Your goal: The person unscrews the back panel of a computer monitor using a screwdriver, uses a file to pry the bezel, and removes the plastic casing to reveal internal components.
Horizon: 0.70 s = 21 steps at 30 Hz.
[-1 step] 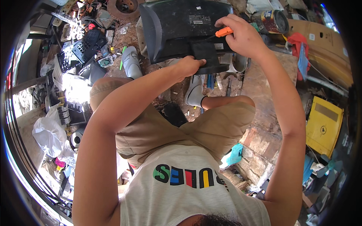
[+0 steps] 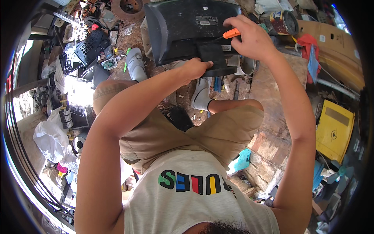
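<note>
Left fingers on stand by near edge of monitor

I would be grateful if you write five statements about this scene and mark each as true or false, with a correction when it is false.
1. The right hand holds an orange-handled tool. True.
2. The left hand rests on the person's knee. False: it grips the stand of the black monitor.
3. The monitor's screen is visible. False: its back is what shows.
4. A yellow panel lies on the person's right side. True.
5. The rusty metal disc is beside the yellow panel. False: it is left of the monitor, at the picture's top edge.
</note>
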Tool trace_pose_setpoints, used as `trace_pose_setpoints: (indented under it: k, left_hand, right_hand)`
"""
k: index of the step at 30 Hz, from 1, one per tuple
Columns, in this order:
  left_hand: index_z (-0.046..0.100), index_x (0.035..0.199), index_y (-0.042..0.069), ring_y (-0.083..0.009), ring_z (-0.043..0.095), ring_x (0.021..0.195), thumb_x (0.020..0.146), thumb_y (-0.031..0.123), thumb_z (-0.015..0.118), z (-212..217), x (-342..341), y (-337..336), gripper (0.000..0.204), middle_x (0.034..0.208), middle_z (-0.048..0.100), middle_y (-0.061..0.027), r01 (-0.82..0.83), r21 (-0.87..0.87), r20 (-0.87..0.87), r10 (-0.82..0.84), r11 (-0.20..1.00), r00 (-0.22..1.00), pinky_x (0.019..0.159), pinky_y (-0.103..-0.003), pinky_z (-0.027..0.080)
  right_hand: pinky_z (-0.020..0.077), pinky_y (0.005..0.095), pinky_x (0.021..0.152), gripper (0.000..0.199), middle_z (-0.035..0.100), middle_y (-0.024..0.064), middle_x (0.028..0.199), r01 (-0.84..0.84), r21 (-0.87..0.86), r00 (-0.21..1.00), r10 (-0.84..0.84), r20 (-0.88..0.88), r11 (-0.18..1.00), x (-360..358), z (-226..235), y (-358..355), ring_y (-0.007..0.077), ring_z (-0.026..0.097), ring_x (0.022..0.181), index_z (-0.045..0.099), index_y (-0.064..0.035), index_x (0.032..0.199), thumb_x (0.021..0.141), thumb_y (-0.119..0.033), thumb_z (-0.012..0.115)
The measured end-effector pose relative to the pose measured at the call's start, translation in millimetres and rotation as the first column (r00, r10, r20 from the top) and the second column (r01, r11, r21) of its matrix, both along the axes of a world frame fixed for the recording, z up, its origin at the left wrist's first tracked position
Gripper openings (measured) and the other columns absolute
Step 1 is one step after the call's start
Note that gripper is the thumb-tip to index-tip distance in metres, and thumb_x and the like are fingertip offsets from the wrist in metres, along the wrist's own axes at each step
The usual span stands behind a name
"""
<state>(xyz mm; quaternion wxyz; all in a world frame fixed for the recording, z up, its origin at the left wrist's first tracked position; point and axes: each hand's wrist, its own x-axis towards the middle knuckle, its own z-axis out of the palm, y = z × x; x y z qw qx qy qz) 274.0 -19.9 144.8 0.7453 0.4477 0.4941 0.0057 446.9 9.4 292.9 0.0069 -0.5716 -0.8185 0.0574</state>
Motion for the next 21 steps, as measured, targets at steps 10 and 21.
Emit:
trace_pose_setpoints:
  k: [10,21]
  left_hand:
    - [0.056,0.125,-0.006,-0.0274,0.053,0.118,0.091,0.046,0.061,-1,0,0,0.063,0.126,0.059,-0.0193,0.003,-0.004,0.001,-0.003,1.0,1.0,0.1,-0.038,0.038]
    - [0.057,0.124,-0.006,-0.0278,0.053,0.118,0.091,0.045,0.061,-7,2,1,0.06,0.125,0.059,-0.0199,0.004,-0.004,0.015,-0.004,1.0,1.0,0.1,-0.038,0.038]
  right_hand:
    - [0.0526,0.0438,0.079,0.036,0.057,0.0128,0.11,0.069,-0.032,0.994,-0.066,0.087,0.997,-9,3,-1,0.033,0.062,0.097,0.057,-0.0133,0.12,0.084,-0.019,0.058]
    - [0.0529,0.0459,0.075,0.029,0.067,0.0153,0.104,0.056,-0.014,0.979,-0.052,0.195,0.998,-3,-1,4,0.0342,0.065,0.094,0.06,-0.0115,0.114,0.093,-0.03,0.053]
